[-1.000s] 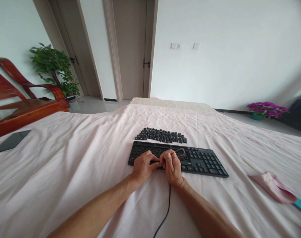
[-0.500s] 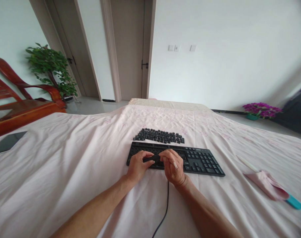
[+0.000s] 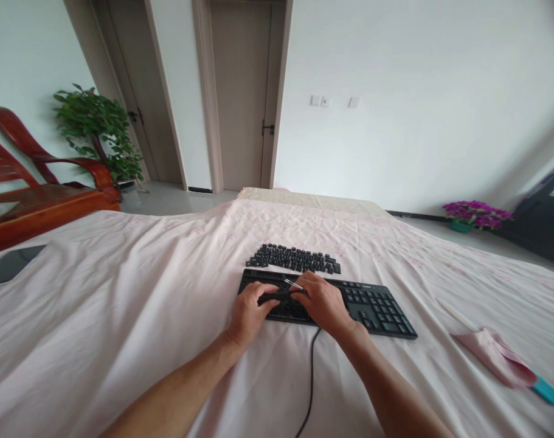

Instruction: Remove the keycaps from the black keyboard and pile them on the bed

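In the last second the thin metal tool [image 3: 294, 284] has turned about in the right hand [image 3: 326, 304]: its looped end reached out over the keyboard, then pale ends poked back from the fist, and now its prongs stick out leftward past the fingers. The right hand stays closed on it. The left hand [image 3: 249, 311] has gone from a close pinch beside the other hand to holding a long black piece [image 3: 268, 298] between thumb and fingers; the right fingertips meet or nearly meet its other end, which they partly hide. This seems to be a matter of handling the piece and shifting the tool out of the way, rather than pulling at the board. The keyboard [image 3: 381, 310] lies on the cloth-covered table [image 3: 167, 274], well in from the table's far edge, with its left part stripped of caps and its right end still capped. Just beyond its back edge, the loose keys [image 3: 292, 258] stay in their rows, seemingly undisturbed. The cable [image 3: 312, 377] trails from below the right hand across the cloth toward the person.
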`<state>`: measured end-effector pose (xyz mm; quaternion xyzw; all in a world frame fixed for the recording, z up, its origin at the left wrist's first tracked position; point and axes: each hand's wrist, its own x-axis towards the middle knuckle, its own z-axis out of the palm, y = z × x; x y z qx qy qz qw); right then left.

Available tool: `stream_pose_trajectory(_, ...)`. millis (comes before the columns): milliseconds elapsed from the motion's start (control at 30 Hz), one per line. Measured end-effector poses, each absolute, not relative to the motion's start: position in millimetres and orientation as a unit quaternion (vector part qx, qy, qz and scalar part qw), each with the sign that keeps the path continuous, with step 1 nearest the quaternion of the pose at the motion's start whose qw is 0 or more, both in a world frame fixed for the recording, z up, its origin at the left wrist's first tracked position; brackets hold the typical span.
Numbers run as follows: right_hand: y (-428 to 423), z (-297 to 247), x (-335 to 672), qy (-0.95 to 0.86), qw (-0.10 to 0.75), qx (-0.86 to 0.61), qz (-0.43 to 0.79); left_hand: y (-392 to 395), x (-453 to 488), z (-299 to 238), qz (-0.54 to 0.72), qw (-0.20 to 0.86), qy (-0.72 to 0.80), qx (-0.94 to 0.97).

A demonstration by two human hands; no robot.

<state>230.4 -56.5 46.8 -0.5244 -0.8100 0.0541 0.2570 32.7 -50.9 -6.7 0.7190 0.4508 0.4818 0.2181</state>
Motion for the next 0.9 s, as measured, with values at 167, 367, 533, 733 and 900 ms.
stream_pose_trajectory(167, -21, 42, 241, -0.764, 0.265, -0.584, 0.074, -49, 29, -3, 0.493, 0.141, 0.471, 0.717)
stream_pose_trajectory(367, 19, 43, 239, -0.68, 0.185, -0.702, 0.104, -43, 22, -2, 0.463, 0.05, 0.513, 0.721)
stream_pose_trajectory(533, 30, 38, 232, -0.68, 0.125, -0.717, 0.086, -40, 21, -6, 0.456, 0.048, 0.519, 0.721)
stream_pose_trajectory(733, 33, 31, 233, -0.682, 0.097, -0.722, 0.062, -40, 20, -4, 0.452, 0.06, 0.515, 0.726)
stream_pose_trajectory(900, 33, 32, 234, -0.692, 0.083, -0.716, 0.046, -40, 21, -5, 0.45, 0.061, 0.514, 0.728)
